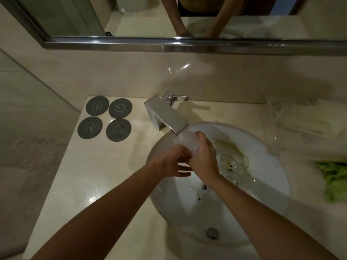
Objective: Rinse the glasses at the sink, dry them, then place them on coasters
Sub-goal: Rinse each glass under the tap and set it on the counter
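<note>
So, head view: right hand (203,156) is wrapped around a clear glass (187,142) held right under the faucet (167,117) with water running over it, above the far side of the sink (272,166). Left hand (175,163) has loose, mostly straight fingers touching the glass's lower end. More glasses (231,163) lie in the basin. Four grey coasters (105,119) sit at the table's far-left corner, towels (304,119) far right.

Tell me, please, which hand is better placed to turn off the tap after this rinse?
Probably left: the left hand looks open under the glass, while the right hand grips it. The tap stands just beyond both.
</note>
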`<move>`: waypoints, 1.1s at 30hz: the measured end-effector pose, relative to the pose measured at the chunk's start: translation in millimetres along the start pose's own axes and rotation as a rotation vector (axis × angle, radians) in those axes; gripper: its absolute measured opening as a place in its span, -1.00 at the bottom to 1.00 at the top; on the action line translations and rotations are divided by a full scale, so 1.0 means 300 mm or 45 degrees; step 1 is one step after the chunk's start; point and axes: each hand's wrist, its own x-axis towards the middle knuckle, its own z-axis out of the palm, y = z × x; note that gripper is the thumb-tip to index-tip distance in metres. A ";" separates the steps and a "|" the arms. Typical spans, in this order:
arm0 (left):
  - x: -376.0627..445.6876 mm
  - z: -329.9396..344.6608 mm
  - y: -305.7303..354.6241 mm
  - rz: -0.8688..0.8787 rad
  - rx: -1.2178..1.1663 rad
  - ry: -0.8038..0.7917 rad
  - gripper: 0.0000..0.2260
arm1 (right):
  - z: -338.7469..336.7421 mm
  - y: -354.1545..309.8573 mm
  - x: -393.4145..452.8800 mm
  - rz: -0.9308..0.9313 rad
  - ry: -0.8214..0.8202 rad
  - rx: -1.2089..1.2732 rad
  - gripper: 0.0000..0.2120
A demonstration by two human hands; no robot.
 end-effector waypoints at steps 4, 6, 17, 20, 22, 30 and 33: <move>0.013 -0.024 0.017 0.203 0.308 0.122 -0.81 | -0.006 0.012 -0.001 0.003 -0.085 0.055 -0.16; 0.020 -0.047 0.032 0.254 0.468 0.160 -0.76 | -0.019 0.017 -0.001 -0.006 -0.177 0.076 -0.13; -0.020 -0.043 0.108 0.298 0.924 0.227 -0.74 | -0.046 0.011 0.021 -0.082 -0.271 0.098 -0.19; -0.009 -0.043 0.064 0.230 0.541 0.116 -0.75 | -0.033 0.008 0.011 -0.091 -0.130 -0.061 -0.17; -0.008 -0.012 0.037 0.072 0.097 0.030 -0.68 | -0.021 0.007 0.003 -0.089 0.000 -0.154 -0.20; 0.044 -0.068 0.009 0.637 0.723 0.380 -0.93 | 0.004 0.028 -0.002 -0.124 0.083 -0.343 -0.18; 0.044 -0.087 0.024 1.038 1.464 0.737 -0.83 | 0.006 0.020 -0.007 -0.133 0.026 -0.318 -0.21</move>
